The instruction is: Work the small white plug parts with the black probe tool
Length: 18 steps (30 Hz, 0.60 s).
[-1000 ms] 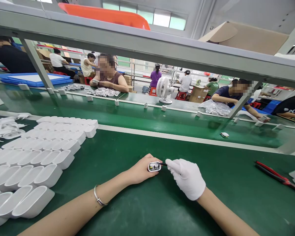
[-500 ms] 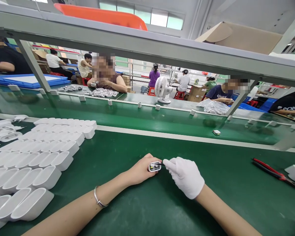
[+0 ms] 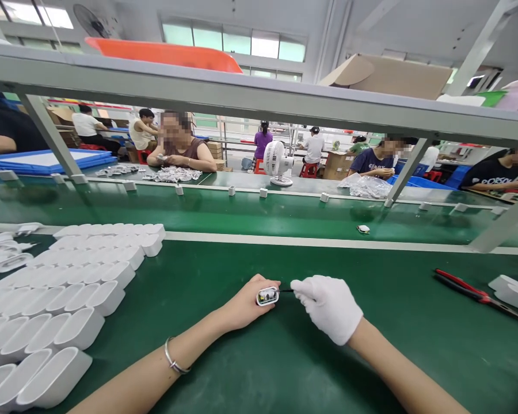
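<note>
My bare left hand (image 3: 244, 303) grips a small white housing (image 3: 267, 296) with its open end facing me; a circuit board shows inside. My right hand (image 3: 330, 306), in a white glove, pinches a thin black tool (image 3: 286, 290) whose tip touches the housing's right side. Both hands rest on the green bench mat (image 3: 250, 368) near its front middle. A metal bangle (image 3: 172, 357) sits on my left wrist.
Rows of empty white housings (image 3: 64, 299) fill the bench at left. Red-handled pliers (image 3: 468, 288) and more white parts (image 3: 513, 290) lie at right. A green conveyor belt (image 3: 259, 210) carrying one small white part (image 3: 363, 229) runs beyond, with a desk fan (image 3: 275, 163) and seated workers behind.
The camera view has tilted upward and shifted slightly; my hands hold the same grip on the housing and tool, with no visible change in the work.
</note>
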Motion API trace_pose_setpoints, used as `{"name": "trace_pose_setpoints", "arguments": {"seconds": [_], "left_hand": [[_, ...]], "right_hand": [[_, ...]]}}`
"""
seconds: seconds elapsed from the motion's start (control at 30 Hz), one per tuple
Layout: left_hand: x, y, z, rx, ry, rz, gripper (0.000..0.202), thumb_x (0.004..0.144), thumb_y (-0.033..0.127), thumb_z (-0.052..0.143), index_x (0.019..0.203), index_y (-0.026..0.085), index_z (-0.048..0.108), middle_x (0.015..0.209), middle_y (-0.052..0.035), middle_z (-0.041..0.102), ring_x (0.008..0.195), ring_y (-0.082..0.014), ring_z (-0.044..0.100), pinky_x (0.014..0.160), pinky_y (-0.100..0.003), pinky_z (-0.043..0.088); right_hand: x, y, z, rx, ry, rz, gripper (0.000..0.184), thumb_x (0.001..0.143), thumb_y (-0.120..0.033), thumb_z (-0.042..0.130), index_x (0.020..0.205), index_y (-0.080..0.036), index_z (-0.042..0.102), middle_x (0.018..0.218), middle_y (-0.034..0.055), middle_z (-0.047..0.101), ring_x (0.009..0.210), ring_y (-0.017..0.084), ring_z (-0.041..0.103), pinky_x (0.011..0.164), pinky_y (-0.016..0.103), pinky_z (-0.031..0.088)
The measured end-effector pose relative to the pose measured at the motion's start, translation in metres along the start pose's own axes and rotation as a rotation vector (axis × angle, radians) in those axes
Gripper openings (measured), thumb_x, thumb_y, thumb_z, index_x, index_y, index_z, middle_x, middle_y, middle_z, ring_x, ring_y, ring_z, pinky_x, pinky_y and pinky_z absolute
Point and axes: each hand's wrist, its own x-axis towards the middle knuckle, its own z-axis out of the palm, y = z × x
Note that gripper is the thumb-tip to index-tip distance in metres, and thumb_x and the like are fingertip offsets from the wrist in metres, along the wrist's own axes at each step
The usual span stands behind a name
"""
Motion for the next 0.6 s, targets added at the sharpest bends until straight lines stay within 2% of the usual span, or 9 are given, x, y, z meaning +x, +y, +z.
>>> {"name": "trace_pose_setpoints", "arguments": {"seconds": [0.1,0.17,0.3,0.4,0.47,0.53,0.6], "left_hand": [[0.000,-0.001,0.001,-0.028,-0.006,0.032,0.019,0.078,0.011,0.058,0.093,0.022,0.061,0.107,-0.0042,0.056,0.109,-0.0190,0.049,0.096,-0.032,0.040],[0.000,-0.002,0.002,-0.034,-0.006,0.057,0.020,0.078,0.007,0.056,0.090,0.022,0.061,0.105,-0.0042,0.057,0.113,-0.0192,0.048,0.096,-0.032,0.040],[0.001,-0.002,0.004,-0.009,0.009,0.066,0.031,0.077,0.005,0.055,0.101,0.024,0.062,0.107,-0.0023,0.059,0.104,-0.0177,0.049,0.095,-0.032,0.040],[0.001,-0.001,0.004,0.020,0.007,0.066,0.032,0.080,0.008,0.054,0.107,0.025,0.061,0.105,-0.0023,0.059,0.100,-0.0174,0.049,0.093,-0.032,0.041],[0.001,0.001,0.004,0.029,-0.011,0.066,0.028,0.081,0.010,0.054,0.104,0.025,0.061,0.106,-0.0030,0.059,0.102,-0.0180,0.049,0.095,-0.033,0.040],[0.000,0.002,0.004,-0.002,-0.018,0.069,0.022,0.082,0.010,0.053,0.098,0.023,0.061,0.105,-0.0042,0.057,0.109,-0.0188,0.048,0.097,-0.033,0.039],[-0.001,0.002,0.004,-0.044,-0.018,0.066,0.014,0.083,0.012,0.053,0.091,0.022,0.059,0.101,-0.0048,0.054,0.115,-0.0198,0.047,0.099,-0.034,0.039]], "right_hand": [[-0.005,0.005,-0.002,0.041,0.085,-0.008,0.018,0.081,-0.015,0.052,0.083,-0.028,0.064,0.065,-0.0049,0.064,0.058,0.010,0.052,0.053,0.026,0.019],[-0.007,0.000,0.001,0.048,0.095,-0.038,0.018,0.080,-0.013,0.051,0.082,-0.027,0.062,0.064,-0.0052,0.063,0.056,0.009,0.050,0.052,0.027,0.017],[-0.007,-0.018,0.011,-0.037,0.091,-0.080,0.017,0.081,-0.014,0.049,0.084,-0.026,0.060,0.065,-0.0037,0.063,0.054,0.010,0.048,0.051,0.029,0.013],[-0.004,-0.026,0.011,-0.116,0.041,-0.036,0.014,0.081,-0.017,0.050,0.086,-0.026,0.060,0.065,-0.0027,0.062,0.053,0.010,0.048,0.050,0.030,0.011],[-0.003,-0.026,0.007,-0.121,-0.024,0.013,0.011,0.081,-0.018,0.052,0.083,-0.025,0.061,0.066,-0.0026,0.063,0.053,0.010,0.050,0.050,0.029,0.011],[-0.002,-0.022,0.001,-0.057,-0.070,0.044,0.013,0.081,-0.018,0.052,0.081,-0.026,0.062,0.066,-0.0032,0.063,0.055,0.010,0.052,0.050,0.028,0.015],[-0.003,-0.011,-0.002,0.101,-0.089,0.057,0.017,0.084,-0.019,0.050,0.080,-0.027,0.065,0.065,-0.0042,0.064,0.057,0.011,0.055,0.051,0.025,0.024]]}}
